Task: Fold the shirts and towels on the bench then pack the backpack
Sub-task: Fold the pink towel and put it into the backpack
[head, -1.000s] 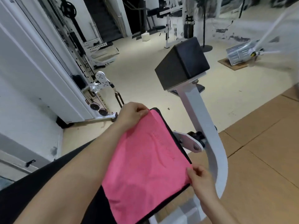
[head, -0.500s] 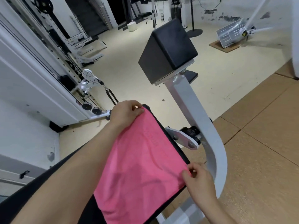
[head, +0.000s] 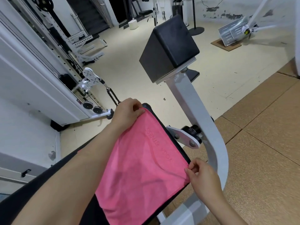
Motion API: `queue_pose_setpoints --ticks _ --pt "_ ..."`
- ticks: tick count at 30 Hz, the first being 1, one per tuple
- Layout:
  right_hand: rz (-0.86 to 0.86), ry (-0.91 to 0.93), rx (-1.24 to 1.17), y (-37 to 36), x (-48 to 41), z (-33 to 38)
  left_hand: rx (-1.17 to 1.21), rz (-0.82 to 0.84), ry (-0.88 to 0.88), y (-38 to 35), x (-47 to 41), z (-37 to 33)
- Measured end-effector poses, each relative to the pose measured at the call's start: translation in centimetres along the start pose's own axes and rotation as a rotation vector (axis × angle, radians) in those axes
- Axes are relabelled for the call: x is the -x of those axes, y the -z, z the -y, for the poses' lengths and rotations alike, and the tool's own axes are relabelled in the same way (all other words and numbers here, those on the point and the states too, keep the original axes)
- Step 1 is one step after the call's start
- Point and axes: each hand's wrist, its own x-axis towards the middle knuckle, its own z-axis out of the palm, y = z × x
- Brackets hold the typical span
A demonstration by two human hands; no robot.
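Head view: towel (head: 139,172) lies flat on bench (head: 150,106). L hand (head: 128,111) pinches its far corner, fingers curled. R hand (head: 201,174) pinches the near-right corner at bench edge. Towel looks single-layer, prob.; can't tell for sure.

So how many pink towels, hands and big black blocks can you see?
pink towel: 1
hands: 2, the left hand and the right hand, each pinching a corner of the towel
black block: 1
Total: 4
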Motion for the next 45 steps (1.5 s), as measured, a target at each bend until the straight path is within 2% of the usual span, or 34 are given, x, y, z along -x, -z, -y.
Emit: queue_pose_setpoints --ticks 3,10,13,17,20,24,28,32,37,39,42,45 --pt "0.014 0.001 0.005 0.1 0.0 -0.2 0.047 -0.080 0.015 1.1 1.1 -0.2" --pt "0.100 -0.003 -0.096 1.8 0.2 0.8 0.017 -0.081 -0.031 6.4 5.0 -1.3" --pt "0.093 0.075 -0.169 3.7 0.7 2.6 0.068 -0.182 -0.030 9.7 7.9 -1.4" --pt "0.008 0.131 -0.371 6.3 1.5 6.8 0.174 -0.299 0.061 14.1 12.7 -0.8" --pt "-0.048 0.264 -0.472 7.8 2.6 10.7 0.324 -0.385 0.156 17.1 16.9 -0.3" --pt "-0.071 0.342 -0.610 9.3 5.2 15.6 0.495 -0.556 0.184 20.6 23.3 0.0" --pt "-0.047 0.432 -0.553 10.1 8.7 19.0 0.720 -0.599 0.196 23.2 29.9 0.7" --pt "0.054 0.511 -0.523 11.1 12.7 21.6 0.883 -0.595 0.183 25.2 35.7 1.4" --pt "0.124 0.605 -0.440 11.2 14.7 23.5 0.937 -0.597 0.200 26.3 39.7 2.2" --pt "0.176 0.608 -0.417 10.5 14.3 23.9 0.884 -0.596 0.251 25.9 40.1 2.8" --pt "0.354 0.517 -0.408 8.5 12.1 23.2 0.838 -0.572 0.394 23.7 39.7 5.0" --pt "0.395 0.465 -0.214 4.3 8.1 21.8 0.838 -0.551 0.565 20.0 38.6 8.2"
